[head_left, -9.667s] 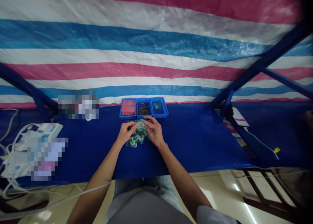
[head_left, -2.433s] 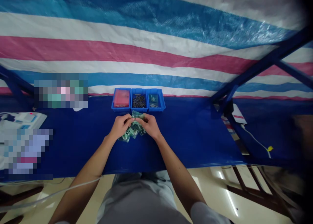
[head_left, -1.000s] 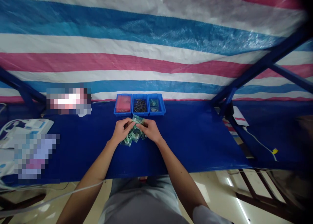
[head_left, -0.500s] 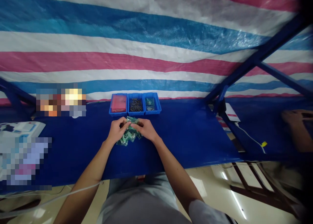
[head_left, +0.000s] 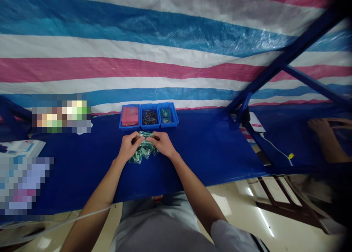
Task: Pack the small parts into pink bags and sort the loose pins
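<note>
Both hands meet over the blue table in front of the bins. My left hand pinches the left side of a small greenish clear plastic bag, thumb and fingers together. On its right side, my right hand grips the same bag, its thumb close to the left one. Just below the fingers lie several more small green plastic bags with pale pieces inside. What the bag between my hands contains is too small to make out.
Behind my hands stand three joined blue bins: one with red plastic packets, one with dark screws, one with small green bags. A white device with a cable lies at right, near another person's arm. Blue frame bars rise there.
The view has shifted slightly, so the bins and table sit a little further left. My hands keep nearly the same pose on the bag. At right, the other person's arm shows more.
</note>
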Tool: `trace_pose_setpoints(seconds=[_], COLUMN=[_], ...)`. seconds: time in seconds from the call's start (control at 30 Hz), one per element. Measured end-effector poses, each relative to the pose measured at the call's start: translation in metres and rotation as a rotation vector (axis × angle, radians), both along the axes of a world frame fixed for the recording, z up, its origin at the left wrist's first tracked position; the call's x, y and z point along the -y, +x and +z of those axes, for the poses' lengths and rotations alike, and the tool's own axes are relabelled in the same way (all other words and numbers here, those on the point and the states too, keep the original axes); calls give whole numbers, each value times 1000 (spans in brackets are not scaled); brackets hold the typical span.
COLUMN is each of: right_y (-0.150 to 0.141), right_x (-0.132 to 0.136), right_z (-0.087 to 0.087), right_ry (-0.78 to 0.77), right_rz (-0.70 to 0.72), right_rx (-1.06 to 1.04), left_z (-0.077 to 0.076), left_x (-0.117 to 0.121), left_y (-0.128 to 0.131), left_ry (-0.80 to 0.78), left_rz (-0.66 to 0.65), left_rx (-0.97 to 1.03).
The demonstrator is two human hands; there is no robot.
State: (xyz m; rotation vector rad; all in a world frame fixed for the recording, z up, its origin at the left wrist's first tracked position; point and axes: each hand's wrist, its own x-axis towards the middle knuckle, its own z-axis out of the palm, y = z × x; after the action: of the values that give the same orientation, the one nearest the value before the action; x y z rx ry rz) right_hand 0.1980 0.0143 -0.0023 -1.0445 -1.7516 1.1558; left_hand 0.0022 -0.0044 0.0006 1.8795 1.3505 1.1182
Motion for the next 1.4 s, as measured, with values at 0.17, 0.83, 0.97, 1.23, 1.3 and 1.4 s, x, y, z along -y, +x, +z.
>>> trace_pose_setpoints(seconds=[0.17, 0.83, 0.97, 1.23, 1.3, 1.4], right_y=[-2, -2, -3, -1, -1, -2], right_x=[2, 4, 5, 2, 1, 2], right_z=[2, 3, 5, 2, 1, -1], right_ry=[-6, -24, -9, 24, 11, -13], right_rz=[18, 60, 53, -14, -32, -42], right_rx=[-9, -51, -29, -5, -38, -104], left_z=[-2, -1, -2, 1, 2, 2], left_x=[-1, -1, -1, 0, 0, 0], left_y=[-1, -2, -3, -1, -1, 0], left_ry=[19, -12, -3, 3, -6, -25], left_rz=[5, -51, -27, -47, -58, -56], left_rx=[-41, -24, -23, -57, -70, -72])
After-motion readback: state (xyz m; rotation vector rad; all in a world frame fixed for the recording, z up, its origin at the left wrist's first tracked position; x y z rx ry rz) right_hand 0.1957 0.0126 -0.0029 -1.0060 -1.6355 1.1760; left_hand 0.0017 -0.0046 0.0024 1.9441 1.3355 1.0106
